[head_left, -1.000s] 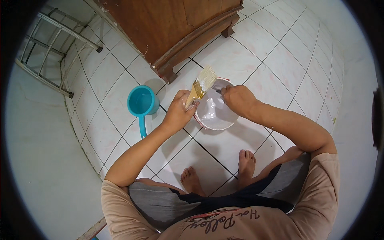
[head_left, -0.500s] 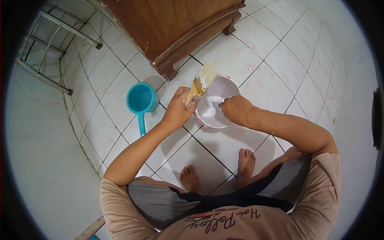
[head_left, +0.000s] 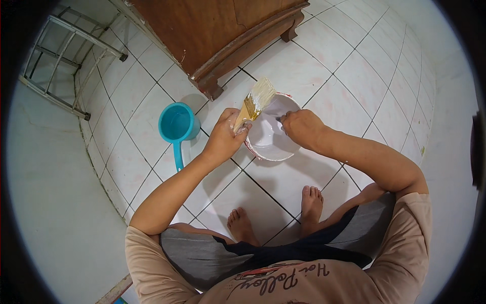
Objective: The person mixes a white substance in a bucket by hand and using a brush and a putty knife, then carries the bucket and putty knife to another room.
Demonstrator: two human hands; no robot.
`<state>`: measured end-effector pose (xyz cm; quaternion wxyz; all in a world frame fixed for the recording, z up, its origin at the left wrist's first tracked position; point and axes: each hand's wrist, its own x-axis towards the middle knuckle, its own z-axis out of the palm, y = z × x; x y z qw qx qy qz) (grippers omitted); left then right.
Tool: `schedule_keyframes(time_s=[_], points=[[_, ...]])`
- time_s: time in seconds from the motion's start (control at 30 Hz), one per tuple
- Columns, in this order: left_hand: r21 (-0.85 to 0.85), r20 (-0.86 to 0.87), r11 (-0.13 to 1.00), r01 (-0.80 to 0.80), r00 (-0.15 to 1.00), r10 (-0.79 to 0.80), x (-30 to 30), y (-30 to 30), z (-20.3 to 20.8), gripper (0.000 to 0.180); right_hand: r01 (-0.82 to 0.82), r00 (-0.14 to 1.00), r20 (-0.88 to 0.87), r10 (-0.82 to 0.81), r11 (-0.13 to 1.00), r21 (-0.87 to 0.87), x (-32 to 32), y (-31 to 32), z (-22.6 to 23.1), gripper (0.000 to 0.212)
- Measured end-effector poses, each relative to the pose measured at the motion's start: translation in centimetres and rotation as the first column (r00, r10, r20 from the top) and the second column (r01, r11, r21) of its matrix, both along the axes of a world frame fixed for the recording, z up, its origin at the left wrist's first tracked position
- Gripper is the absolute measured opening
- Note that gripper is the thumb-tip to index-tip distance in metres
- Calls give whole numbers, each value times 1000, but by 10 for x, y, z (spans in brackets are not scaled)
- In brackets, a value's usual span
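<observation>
Fingers of the left hand point(head_left: 220, 138): closed round the pale wooden handle of a paintbrush point(head_left: 251, 106), thumb uppermost. Brush: broad, brass-coloured ferrule, bristles coated white; carried above the bucket's left rim and slanted toward the far right. Reason, as judged: the handle is gripped low to keep the loaded bristles off hand and floor, any drips falling mostly over the bucket. Whether that hand also steadies the rim: cannot be told.

Fingers of the right hand point(head_left: 302, 129): curled tight over the bucket's right side, apparently gripping a dark-ended tool point(head_left: 280, 120), mostly hidden; kind uncertain.

Bucket point(head_left: 285, 103): white, round, with reddish, paint-smeared rim; on the floor between the hands, within easy reach of both. Contents: pale, glossy paint point(head_left: 265, 137).

Dipper point(head_left: 177, 156): turquoise plastic, upright, left of the bucket and apart from it; handle toward the near side, seemingly for convenient pick-up. Fill: cannot be told.

Bare feet point(head_left: 312, 205): flat on the near side, knees spread, probably to give both arms room.

Surroundings: white tiled floor point(head_left: 349, 101); brown wooden cabinet point(head_left: 202, 35), far side, on carved feet; metal frame point(head_left: 76, 33), far left, beside the wall.
</observation>
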<state>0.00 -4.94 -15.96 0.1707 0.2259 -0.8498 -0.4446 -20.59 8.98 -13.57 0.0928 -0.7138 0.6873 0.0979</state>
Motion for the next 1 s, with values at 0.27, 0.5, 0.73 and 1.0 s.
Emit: schedule_keyframes(time_s=[0.27,0.5,0.73,1.0], points=[[-17,-2,1000,-1,1000,1,-2,0,-1,28,-18,995,102,-6,972,235,11,4,6,21],[-38,-18,999,11,1000,-12,2,-2,-2,28,12,949,313,-45,994,107,18,-1,-12,20],[3,-45,999,33,998,-33,-2,-1,2,26,112,970,203,-133,988,108,4,4,-18,18],[35,-150,999,12,989,-6,0,-1,0,21,28,986,167,19,961,-276,-2,-7,-18,17]])
